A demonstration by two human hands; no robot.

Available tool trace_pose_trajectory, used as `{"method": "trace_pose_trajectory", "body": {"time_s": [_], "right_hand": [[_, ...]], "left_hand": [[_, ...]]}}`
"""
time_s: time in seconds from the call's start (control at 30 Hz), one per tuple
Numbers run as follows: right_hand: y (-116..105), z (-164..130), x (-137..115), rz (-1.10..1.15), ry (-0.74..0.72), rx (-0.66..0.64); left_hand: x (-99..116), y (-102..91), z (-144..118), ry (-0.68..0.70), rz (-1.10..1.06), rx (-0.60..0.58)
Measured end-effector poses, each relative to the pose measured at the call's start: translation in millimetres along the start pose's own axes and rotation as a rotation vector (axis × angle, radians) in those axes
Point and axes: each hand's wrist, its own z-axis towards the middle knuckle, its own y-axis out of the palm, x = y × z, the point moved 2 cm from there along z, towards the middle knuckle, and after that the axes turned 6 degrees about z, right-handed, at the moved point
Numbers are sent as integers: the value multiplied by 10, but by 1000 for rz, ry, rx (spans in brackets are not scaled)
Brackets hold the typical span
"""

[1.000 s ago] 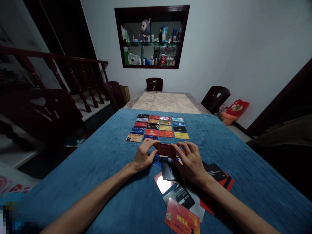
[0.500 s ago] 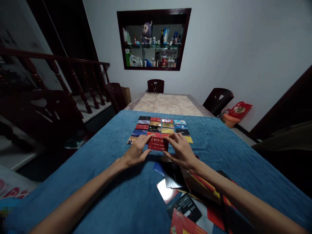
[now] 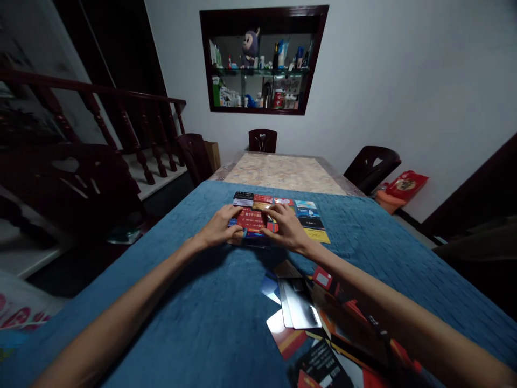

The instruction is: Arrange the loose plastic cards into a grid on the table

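Observation:
My left hand (image 3: 218, 228) and my right hand (image 3: 286, 227) hold a red card (image 3: 251, 220) between their fingertips, one at each end. The card is over a grid of several cards (image 3: 306, 211) laid in rows on the blue cloth (image 3: 181, 318), above the grid's left-middle columns. Both hands cover part of the grid. A loose heap of cards (image 3: 297, 308) lies closer to me, under my right forearm, some dark, some red, one shiny.
Beyond the blue cloth the table shows a pale patterned top (image 3: 283, 172). Dark chairs stand at the far end (image 3: 262, 140), the right (image 3: 374, 167) and the left (image 3: 194, 153). A stair railing (image 3: 100, 116) runs on the left. A wall shelf (image 3: 262, 59) holds bottles and a toy.
Both hands carried the red card forward, from above the loose heap to over the rows of laid-out cards. The view tilted slightly, so the heap sits lower in frame.

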Motion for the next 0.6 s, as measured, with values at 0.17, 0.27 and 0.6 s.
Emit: {"method": "trace_pose_trajectory", "body": {"time_s": [0.17, 0.27, 0.6], "right_hand": [[214, 237, 223, 113, 61, -7], [346, 365, 315, 156, 98, -35], [761, 630, 495, 88, 244, -125]], "left_hand": [[-314, 30, 193, -102, 15, -14], [-499, 88, 283, -159, -1, -6], [-904, 244, 468, -231, 50, 8]]}}
